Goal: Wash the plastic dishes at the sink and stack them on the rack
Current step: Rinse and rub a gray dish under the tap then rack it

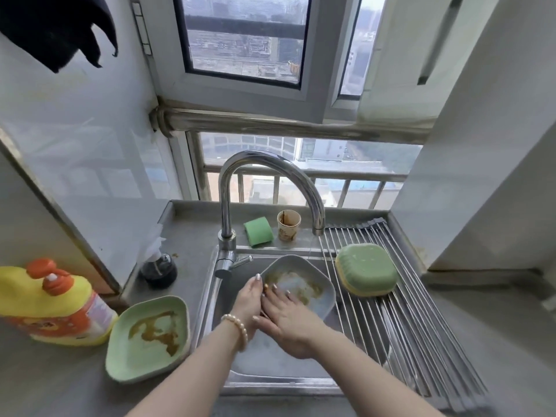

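A shallow grey-blue plastic dish with rounded corners point(313, 284) is tilted over the steel sink point(270, 365), its inside smeared with brown residue. The left hand point(248, 299) grips the dish's near-left rim, thumb up on the edge, a pearl bracelet point(236, 328) on its wrist. The right hand point(288, 322) lies flat inside the dish, its fingers point(278, 296) straight and spread, pressing on the stained surface.

Just right of the dish, a metal roll-up drying rack point(421, 326) spans the right part of the sink. On it sit upturned plastic dishes, a green one on top point(365, 270) with a yellow rim showing beneath it. A curved chrome tap point(225, 206) arches over the sink, its spout ending above the rack's left edge.

On the grey counter to the left lies a pale green plastic dish with brown stains point(150, 338), face up. Beside it stands a yellow detergent bottle with an orange pump point(51, 302), and behind that a small dark pot holding crumpled white plastic point(158, 267). At the back of the sink ledge sit a green sponge point(258, 231) and a stained paper cup point(288, 225), close together.
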A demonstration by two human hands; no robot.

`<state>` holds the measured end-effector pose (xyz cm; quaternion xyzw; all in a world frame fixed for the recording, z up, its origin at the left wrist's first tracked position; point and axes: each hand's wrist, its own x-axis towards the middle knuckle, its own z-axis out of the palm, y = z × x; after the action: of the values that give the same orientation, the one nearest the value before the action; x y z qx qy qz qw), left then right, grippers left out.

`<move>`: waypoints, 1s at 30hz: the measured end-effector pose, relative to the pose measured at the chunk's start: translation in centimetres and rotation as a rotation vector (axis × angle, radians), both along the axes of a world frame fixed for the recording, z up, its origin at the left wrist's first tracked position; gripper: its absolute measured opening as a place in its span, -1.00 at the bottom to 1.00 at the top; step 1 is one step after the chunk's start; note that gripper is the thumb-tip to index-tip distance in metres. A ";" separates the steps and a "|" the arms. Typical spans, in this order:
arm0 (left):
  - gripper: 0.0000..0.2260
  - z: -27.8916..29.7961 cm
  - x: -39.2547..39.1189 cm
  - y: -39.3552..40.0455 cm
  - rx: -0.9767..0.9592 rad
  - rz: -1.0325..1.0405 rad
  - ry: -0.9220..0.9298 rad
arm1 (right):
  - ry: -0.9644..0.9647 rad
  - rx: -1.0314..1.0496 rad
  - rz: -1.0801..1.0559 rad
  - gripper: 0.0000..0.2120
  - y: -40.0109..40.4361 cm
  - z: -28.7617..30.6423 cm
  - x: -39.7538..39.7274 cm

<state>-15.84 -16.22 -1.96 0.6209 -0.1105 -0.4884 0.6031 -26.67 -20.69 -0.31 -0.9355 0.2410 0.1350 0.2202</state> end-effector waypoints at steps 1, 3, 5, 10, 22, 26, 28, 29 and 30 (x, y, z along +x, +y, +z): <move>-0.75 -0.2 0.5 0.0 -0.002 0.021 -0.015 | 0.021 0.058 0.046 -0.11 0.5 0.2 -0.4; -0.73 -0.2 1.1 0.5 0.007 0.022 -0.019 | 0.103 0.040 0.032 -0.18 -0.1 0.5 -2.0; -0.71 -0.5 1.2 0.4 0.033 -0.019 -0.057 | 0.202 -0.120 -0.075 0.04 -2.0 0.7 -3.2; -0.76 0.2 -0.1 -0.1 -0.026 0.026 -0.041 | 0.062 0.108 -0.069 -0.14 -0.9 0.4 -0.9; -0.68 -0.4 -0.6 -0.2 -0.078 0.185 0.141 | 0.020 0.141 -0.043 -0.37 0.3 1.8 -0.6; -0.71 -0.5 -1.3 0.0 -0.031 0.096 0.144 | 0.172 -0.129 -0.268 -0.11 -2.1 1.4 -1.7; -0.71 -0.2 -2.0 -0.1 -0.041 0.089 0.156 | 0.088 -0.079 -0.269 -0.15 -1.7 1.2 -0.7; -0.70 -0.1 -2.1 -0.1 -0.065 0.110 0.175 | 0.021 -0.012 -0.206 -0.24 -0.9 1.2 -0.3; -0.68 -0.1 -1.8 -0.1 -0.086 0.151 0.182 | -0.036 0.074 -0.138 -0.34 -0.1 1.3 -0.2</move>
<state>-17.63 -16.29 -2.10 0.5540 -0.0290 -0.4905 0.6720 -26.85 -20.79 0.96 -0.9102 0.2958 0.1114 0.2677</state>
